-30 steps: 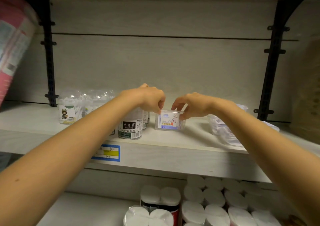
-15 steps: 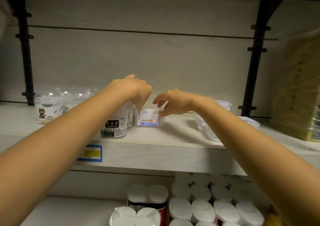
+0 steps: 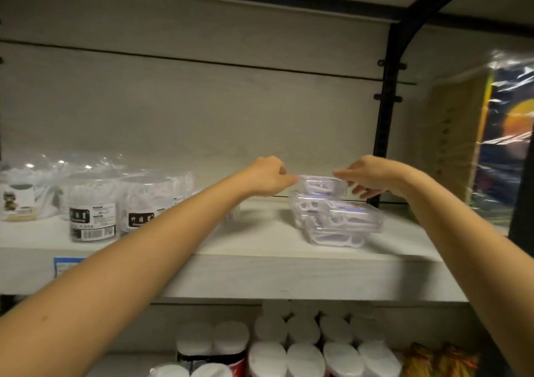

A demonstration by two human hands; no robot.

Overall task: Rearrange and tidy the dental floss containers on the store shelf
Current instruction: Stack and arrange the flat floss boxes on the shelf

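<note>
A pale wooden shelf [image 3: 260,275] carries round dental floss tubs [image 3: 92,212] at the left and stacked clear floss-pick boxes [image 3: 335,220] at the right.

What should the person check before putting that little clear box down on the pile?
1. Both hands hold the small clear box, left hand and right hand: ok.
2. Box is above the pile of clear boxes: ok.
3. Pile neat: not ok, the boxes sit crooked.
4. Box level: ok, roughly.
5. Round tubs out of the way: ok.
6. Box lid shut: cannot tell.
</note>
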